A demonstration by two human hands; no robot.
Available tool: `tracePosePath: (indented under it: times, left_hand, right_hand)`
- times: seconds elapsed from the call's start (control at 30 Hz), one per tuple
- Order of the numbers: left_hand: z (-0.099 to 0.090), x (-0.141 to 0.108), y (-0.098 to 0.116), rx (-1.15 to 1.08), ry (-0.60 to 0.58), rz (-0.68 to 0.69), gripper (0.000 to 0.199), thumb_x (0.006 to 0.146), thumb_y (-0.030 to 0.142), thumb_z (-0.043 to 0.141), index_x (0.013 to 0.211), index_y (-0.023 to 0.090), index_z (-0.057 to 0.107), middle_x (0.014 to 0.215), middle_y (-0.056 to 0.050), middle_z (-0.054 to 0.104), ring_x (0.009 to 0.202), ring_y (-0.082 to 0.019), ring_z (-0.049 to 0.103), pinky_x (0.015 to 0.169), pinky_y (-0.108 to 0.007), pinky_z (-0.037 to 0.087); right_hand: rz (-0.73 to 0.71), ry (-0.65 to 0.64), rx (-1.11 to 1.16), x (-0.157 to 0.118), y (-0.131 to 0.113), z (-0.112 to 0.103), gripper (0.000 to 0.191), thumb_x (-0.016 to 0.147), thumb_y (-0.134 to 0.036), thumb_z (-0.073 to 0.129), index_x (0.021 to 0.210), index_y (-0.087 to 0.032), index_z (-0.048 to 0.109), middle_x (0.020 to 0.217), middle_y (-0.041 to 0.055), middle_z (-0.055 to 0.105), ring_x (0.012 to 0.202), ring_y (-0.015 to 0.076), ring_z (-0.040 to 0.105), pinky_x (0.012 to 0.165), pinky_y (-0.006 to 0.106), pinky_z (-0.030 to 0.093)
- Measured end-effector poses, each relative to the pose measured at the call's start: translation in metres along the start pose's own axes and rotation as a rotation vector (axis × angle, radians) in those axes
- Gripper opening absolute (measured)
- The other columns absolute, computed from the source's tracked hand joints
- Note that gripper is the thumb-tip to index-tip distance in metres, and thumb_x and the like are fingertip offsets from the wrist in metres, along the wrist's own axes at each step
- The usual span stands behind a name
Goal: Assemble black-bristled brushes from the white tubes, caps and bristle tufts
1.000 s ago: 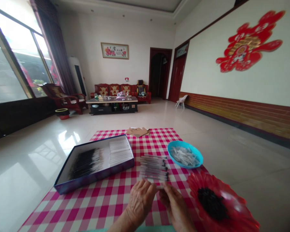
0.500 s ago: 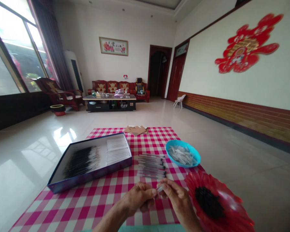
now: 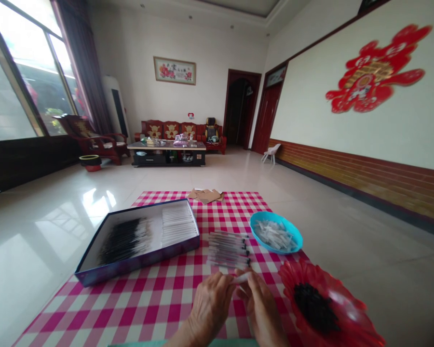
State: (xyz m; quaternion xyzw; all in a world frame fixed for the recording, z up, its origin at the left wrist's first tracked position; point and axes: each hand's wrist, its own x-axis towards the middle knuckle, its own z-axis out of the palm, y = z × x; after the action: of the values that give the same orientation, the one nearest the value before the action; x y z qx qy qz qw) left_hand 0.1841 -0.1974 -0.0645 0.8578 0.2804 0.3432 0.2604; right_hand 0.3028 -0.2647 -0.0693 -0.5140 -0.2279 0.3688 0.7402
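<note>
A short whitish plastic tube [image 3: 240, 278], probably a pen part, lies level between my two hands. My left hand [image 3: 210, 301] is closed, its thumb and forefinger pinching the tube's left end. The right end is gripped by my right hand [image 3: 260, 303], thumb and fingers bent round it. Just beyond my fingers, several clear pens [image 3: 226, 249] with black ends lie side by side in a row on the checkered cloth [image 3: 159, 299]. Any finer part inside the tube is too small and blurred to make out.
Left stands a shallow box [image 3: 141, 262] with black thin sticks [image 3: 123, 238] and white tubes [image 3: 179, 224]. At right are a blue bowl [image 3: 300, 243] of clear plastic pieces and a red petal-edged bowl [image 3: 358, 313] of small black pieces. Cardboard scraps [image 3: 206, 195] lie at the far edge.
My left hand has turned so its back faces up and has moved nearer the right hand. The tube now lies more level across both hands. The view has shifted slightly.
</note>
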Motion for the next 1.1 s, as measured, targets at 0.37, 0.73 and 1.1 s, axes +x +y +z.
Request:
tracePosePath:
  times: [0.37, 0.73, 1.1]
  left_hand:
    - [-0.007, 0.009, -0.002, -0.893, -0.44, -0.467, 0.039, 0.081, 0.046, 0.053, 0.058, 0.016, 0.055, 0.046, 0.002, 0.046, 0.038, -0.007, 0.036, 0.04, -0.021, 0.023]
    - [-0.011, 0.011, 0.01, -0.766, -0.301, -0.313, 0.033, 0.083, 0.046, 0.054, 0.07, 0.016, 0.061, 0.053, 0.001, 0.052, 0.045, -0.008, 0.043, 0.045, -0.02, 0.029]
    - [-0.006, 0.01, 0.033, -0.345, -0.062, -0.091, 0.028, 0.09, 0.037, 0.044, 0.096, 0.022, 0.067, 0.068, -0.005, 0.061, 0.059, -0.015, 0.053, 0.055, -0.025, 0.035]
  right_hand:
    - [-0.084, -0.074, -0.243, 0.001, -0.019, -0.014, 0.026, 0.078, -0.045, 0.063, 0.089, -0.022, 0.071, 0.09, 0.0047, 0.07, 0.089, 0.023, 0.062, 0.078, 0.03, 0.049]
    - [0.046, -0.127, 0.169, -0.004, -0.02, 0.003, 0.036, 0.078, -0.05, 0.062, 0.105, -0.026, 0.064, 0.097, 0.005, 0.07, 0.086, 0.0224, 0.065, 0.071, 0.034, 0.052]
    - [0.042, 0.043, 0.254, -0.009, -0.025, 0.009, 0.024, 0.063, -0.039, 0.078, 0.08, -0.023, 0.071, 0.085, 0.0028, 0.073, 0.085, 0.0219, 0.067, 0.076, 0.032, 0.054]
